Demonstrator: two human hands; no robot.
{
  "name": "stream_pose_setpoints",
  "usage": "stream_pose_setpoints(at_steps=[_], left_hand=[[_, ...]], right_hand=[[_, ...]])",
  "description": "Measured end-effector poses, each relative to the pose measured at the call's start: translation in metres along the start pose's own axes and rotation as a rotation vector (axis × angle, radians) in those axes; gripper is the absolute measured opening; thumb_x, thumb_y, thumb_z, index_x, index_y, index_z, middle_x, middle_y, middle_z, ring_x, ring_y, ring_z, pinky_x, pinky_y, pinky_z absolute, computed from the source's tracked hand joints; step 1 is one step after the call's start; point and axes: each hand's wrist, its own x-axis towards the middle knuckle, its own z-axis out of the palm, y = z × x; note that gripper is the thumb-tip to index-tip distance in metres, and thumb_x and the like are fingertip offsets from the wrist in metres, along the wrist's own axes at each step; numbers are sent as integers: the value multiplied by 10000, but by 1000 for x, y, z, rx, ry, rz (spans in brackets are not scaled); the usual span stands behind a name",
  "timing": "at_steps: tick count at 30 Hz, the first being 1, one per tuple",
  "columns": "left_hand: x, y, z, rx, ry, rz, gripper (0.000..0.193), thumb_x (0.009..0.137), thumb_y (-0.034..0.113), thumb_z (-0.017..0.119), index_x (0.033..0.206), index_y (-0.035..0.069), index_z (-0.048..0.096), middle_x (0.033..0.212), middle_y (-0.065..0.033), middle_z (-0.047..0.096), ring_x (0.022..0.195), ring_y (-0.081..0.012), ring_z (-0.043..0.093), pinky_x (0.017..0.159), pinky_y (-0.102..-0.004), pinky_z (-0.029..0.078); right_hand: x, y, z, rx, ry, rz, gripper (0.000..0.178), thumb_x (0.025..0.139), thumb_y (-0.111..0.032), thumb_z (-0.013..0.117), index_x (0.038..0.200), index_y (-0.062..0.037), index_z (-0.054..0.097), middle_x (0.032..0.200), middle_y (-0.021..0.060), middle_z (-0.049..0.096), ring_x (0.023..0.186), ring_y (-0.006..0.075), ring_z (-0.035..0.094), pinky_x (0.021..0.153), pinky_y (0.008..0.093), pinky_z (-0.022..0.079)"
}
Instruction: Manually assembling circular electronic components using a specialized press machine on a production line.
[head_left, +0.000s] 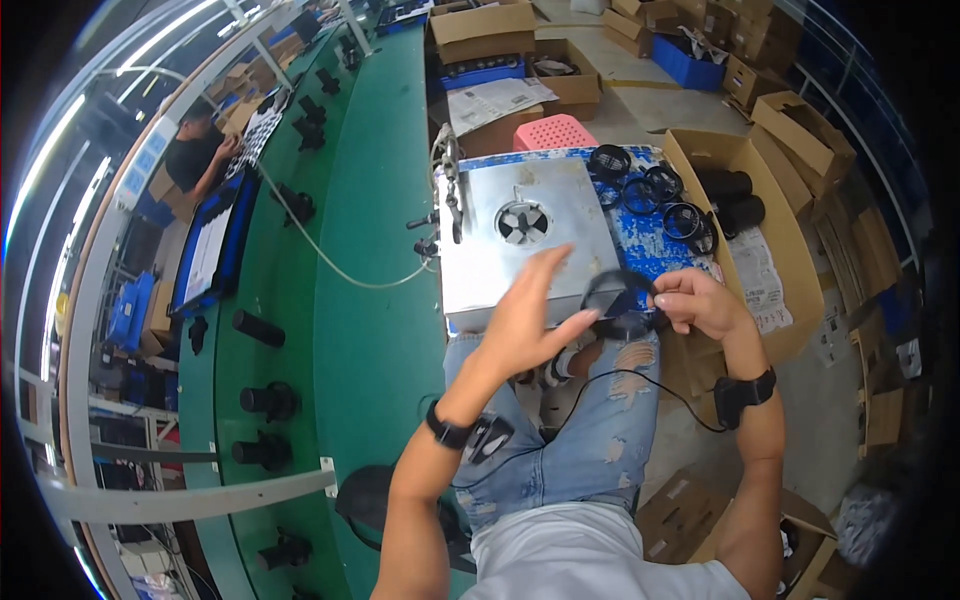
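My right hand [700, 303] pinches the edge of a round black ring-shaped part [626, 324] between thumb and fingers. It is over the front right corner of a silver metal box fixture [480, 265]. My left hand [528, 318] is open, fingers stretched over the front of the fixture, its thumb close to the ring; whether they touch I cannot tell. Set in the fixture's top is a round opening with a dark bladed insert [523, 223]. A metal toggle clamp [452, 190] stands along the fixture's left side.
Several black rings [641, 196] lie on the worn blue tabletop [645, 245]. To the right, an open cardboard box [800, 290] holds black cylinders [740, 212]. A pink stool [553, 133] stands behind. Left runs a green conveyor [365, 210] with black parts; a person [195, 155] sits beyond.
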Motion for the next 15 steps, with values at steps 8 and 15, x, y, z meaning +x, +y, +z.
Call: stream_pose_setpoints(at_steps=[8,15], left_hand=[[-4,16,8,-81,-233,-30,275,878,260,603,953,-5,594,718,-190,630,681,-351,647,642,-388,494],[-26,-18,-4,-544,106,-545,323,955,324,559,840,23,535,682,-34,583,473,-90,577,368,-213,384]], right_hand=[[12,-7,38,38,-91,-41,221,911,-228,625,943,-10,643,614,-61,483,483,23,388,453,188,338],[44,1,80,-66,89,-369,341,902,-228,609,1161,-8,580,845,-18,588,655,33,494,590,173,397]])
